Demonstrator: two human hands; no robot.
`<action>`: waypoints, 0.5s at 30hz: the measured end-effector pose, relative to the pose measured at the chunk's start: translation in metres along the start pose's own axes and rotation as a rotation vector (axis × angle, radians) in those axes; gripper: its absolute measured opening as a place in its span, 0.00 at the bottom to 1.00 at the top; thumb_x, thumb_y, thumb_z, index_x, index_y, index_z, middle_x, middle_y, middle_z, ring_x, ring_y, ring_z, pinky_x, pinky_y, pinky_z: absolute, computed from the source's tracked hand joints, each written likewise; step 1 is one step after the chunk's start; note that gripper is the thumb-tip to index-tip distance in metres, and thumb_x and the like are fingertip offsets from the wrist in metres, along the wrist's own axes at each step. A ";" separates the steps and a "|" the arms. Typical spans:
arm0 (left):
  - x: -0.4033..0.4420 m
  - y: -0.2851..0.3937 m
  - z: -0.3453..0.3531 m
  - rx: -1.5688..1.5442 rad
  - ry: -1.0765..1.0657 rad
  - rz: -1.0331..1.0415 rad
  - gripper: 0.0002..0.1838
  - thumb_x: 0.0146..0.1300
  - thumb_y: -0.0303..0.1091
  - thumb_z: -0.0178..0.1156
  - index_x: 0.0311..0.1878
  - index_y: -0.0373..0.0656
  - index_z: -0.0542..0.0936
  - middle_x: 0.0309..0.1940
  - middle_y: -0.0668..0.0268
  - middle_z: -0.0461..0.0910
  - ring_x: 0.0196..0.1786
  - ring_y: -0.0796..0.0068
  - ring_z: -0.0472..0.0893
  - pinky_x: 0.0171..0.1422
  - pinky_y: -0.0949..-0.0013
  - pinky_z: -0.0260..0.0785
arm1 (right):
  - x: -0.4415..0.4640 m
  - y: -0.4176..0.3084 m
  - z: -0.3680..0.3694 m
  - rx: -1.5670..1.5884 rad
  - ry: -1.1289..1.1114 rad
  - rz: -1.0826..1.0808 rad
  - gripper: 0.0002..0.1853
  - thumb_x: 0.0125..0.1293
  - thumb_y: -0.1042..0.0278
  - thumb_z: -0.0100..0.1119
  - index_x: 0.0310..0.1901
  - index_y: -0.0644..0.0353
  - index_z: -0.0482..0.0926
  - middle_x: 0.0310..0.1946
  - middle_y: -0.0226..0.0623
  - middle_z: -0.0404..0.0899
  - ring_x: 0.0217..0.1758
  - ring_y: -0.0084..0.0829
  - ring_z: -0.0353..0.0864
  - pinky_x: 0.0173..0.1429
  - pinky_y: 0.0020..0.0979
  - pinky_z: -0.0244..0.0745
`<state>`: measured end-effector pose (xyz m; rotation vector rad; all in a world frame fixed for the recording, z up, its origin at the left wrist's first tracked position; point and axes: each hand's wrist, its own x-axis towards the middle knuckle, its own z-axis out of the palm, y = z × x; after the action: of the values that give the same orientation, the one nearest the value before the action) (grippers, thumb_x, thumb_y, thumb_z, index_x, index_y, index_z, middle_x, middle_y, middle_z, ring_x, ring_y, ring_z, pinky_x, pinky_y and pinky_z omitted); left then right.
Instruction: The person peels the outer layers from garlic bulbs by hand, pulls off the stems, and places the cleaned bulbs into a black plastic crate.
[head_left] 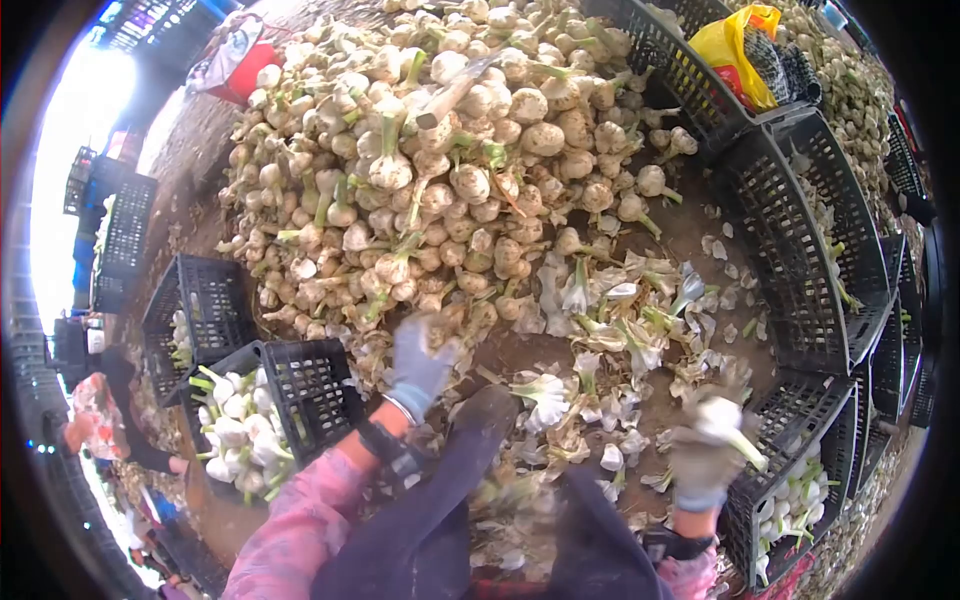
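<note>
My left hand [420, 365], in a grey glove, is at the lower edge of a big heap of garlic [440, 190]. Motion smears its fingers, so I cannot make out whether they hold a bulb. My right hand [700, 470], gloved too, is closed on a garlic bulb [722, 420] with a pale, short-cut stem. This bulb is at the near rim of a black crate [740, 510] on the right, which has white trimmed garlic in it. Between my hands, loose husks and leafy peelings [545, 400] litter the ground.
At left, a black crate [310, 390] holds white garlic bulbs with cut stems. Several more black crates [780, 240] line the right side. A wooden-handled tool [455, 95] lies on the heap. A red bucket [245, 75] stands behind. Another person's sleeve [100, 415] shows far left.
</note>
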<state>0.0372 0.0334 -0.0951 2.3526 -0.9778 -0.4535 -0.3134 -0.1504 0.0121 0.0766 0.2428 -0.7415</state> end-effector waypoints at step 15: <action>-0.019 0.041 -0.026 -0.700 -0.167 0.181 0.37 0.50 0.29 0.75 0.62 0.40 0.66 0.55 0.56 0.75 0.57 0.68 0.78 0.63 0.66 0.72 | 0.057 0.106 -0.020 -0.761 0.170 0.780 0.32 0.70 0.39 0.56 0.61 0.60 0.74 0.47 0.34 0.80 0.41 0.26 0.78 0.42 0.25 0.71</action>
<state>0.0153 0.0321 -0.0483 1.6062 -0.9053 -0.7811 -0.2047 -0.1068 -0.0236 -0.4703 0.5989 0.1650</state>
